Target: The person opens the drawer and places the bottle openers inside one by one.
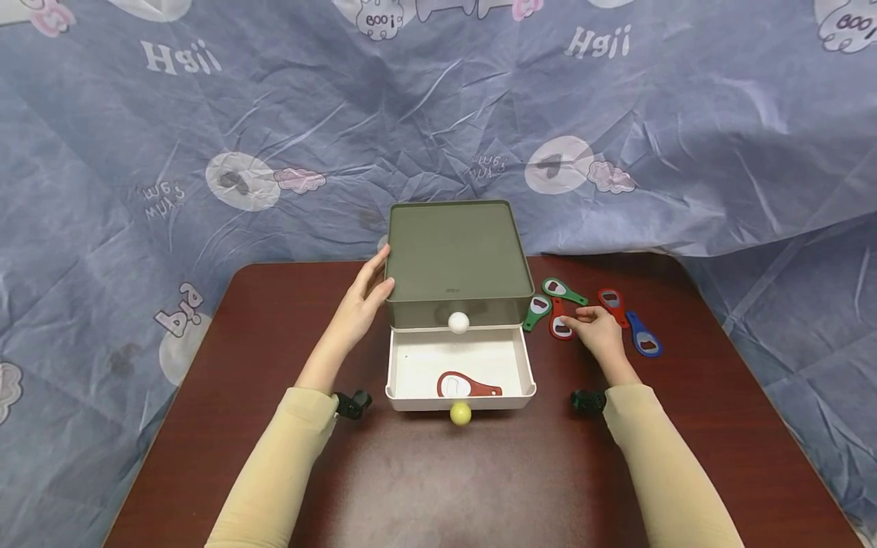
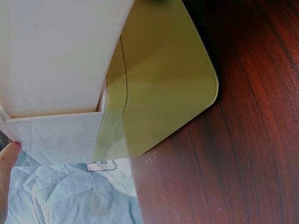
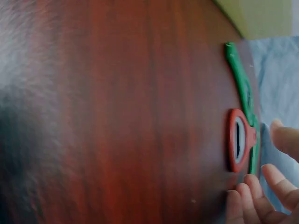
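Head view: left hand (image 1: 359, 303) braces the box (image 1: 455, 251), fingers extended; right hand (image 1: 599, 333), thumb and fingers parted, should pinch the red opener (image 1: 561, 328) without nudging green neighbours (image 1: 538, 310).

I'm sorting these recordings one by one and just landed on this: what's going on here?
A person's left hand rests against the side of a green box; its lower drawer is open, holding one red bottle opener. The right hand is at another red opener on the table, thumb and fingers apart, near green and blue ones.
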Available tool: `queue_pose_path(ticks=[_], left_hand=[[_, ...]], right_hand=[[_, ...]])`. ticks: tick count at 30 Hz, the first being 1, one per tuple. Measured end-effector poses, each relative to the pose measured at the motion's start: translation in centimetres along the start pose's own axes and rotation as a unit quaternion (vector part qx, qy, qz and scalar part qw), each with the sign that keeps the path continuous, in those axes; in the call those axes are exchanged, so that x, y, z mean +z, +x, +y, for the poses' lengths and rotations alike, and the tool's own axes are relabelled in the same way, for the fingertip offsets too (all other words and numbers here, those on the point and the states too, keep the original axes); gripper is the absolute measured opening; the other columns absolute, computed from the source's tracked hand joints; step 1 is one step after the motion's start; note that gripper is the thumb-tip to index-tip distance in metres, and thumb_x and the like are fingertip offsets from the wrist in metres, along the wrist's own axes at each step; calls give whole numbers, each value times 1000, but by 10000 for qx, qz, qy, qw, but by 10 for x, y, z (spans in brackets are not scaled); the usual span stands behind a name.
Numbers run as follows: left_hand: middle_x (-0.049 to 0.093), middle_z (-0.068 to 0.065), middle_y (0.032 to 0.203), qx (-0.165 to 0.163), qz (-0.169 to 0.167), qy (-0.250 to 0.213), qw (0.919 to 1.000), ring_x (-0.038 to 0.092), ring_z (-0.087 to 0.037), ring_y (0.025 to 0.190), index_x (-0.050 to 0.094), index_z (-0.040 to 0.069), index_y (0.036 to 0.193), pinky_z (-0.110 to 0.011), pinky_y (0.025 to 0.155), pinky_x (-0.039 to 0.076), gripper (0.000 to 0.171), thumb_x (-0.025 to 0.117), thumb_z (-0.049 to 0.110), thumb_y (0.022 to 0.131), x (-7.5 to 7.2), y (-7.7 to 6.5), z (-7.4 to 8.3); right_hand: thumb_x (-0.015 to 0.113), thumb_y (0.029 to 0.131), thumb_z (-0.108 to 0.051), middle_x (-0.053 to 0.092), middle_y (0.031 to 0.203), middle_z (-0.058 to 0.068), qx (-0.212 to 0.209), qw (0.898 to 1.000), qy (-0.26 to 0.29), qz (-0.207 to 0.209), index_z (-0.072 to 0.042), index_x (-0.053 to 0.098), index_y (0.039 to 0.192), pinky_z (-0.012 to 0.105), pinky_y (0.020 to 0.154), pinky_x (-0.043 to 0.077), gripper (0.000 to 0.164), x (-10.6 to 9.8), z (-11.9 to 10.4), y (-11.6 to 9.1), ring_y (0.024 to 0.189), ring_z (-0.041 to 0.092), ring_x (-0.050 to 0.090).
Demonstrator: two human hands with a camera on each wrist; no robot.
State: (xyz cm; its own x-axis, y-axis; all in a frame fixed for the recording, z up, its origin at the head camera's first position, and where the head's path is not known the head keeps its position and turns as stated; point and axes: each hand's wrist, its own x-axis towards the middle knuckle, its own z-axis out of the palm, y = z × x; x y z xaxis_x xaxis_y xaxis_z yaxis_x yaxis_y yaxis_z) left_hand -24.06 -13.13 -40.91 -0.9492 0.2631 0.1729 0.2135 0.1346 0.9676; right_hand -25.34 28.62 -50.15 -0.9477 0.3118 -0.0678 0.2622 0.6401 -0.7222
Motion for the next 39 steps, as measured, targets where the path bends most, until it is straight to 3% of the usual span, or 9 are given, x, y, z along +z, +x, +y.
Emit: queue_pose_path(ticks=[4, 16, 33, 39], left_hand=[[23, -1, 164, -29, 15, 33, 10000, 26, -23, 149, 24, 28, 157, -55, 115, 31, 56, 45, 24, 105, 0, -1, 0], [22, -1, 164, -24, 4, -65, 10000, 25, -23, 150, 24, 27, 158, -53, 115, 32, 57, 46, 24, 105, 1, -2, -2], [22, 0, 164, -51, 30, -65, 10000, 25, -22, 150, 24, 29, 157, -55, 115, 31, 56, 45, 24, 106, 1, -3, 1], [23, -1, 164, -14, 52, -55, 10000, 25, -23, 150, 24, 27, 157, -54, 115, 32, 56, 45, 23, 105, 2, -3, 0]], right_hand=[[72, 89, -33, 59, 128, 29, 98, 9998, -172, -71, 8, 55, 128, 51, 99, 44, 59, 7, -2, 0, 117, 42, 55], [75, 86, -30, 51, 118, 32, -59, 9936, -1053, 405, 10, 55, 123, 57, 97, 40, 58, 23, -9, -5, 115, 50, 45], [74, 85, -26, 56, 114, 34, 49, 9931, -1099, 395, 9, 61, 118, 56, 92, 43, 50, 25, -19, -4, 111, 51, 51], [73, 85, -26, 59, 120, 33, 450, 9935, -1037, 123, 9, 61, 119, 54, 99, 39, 51, 22, -27, -4, 113, 50, 50]])
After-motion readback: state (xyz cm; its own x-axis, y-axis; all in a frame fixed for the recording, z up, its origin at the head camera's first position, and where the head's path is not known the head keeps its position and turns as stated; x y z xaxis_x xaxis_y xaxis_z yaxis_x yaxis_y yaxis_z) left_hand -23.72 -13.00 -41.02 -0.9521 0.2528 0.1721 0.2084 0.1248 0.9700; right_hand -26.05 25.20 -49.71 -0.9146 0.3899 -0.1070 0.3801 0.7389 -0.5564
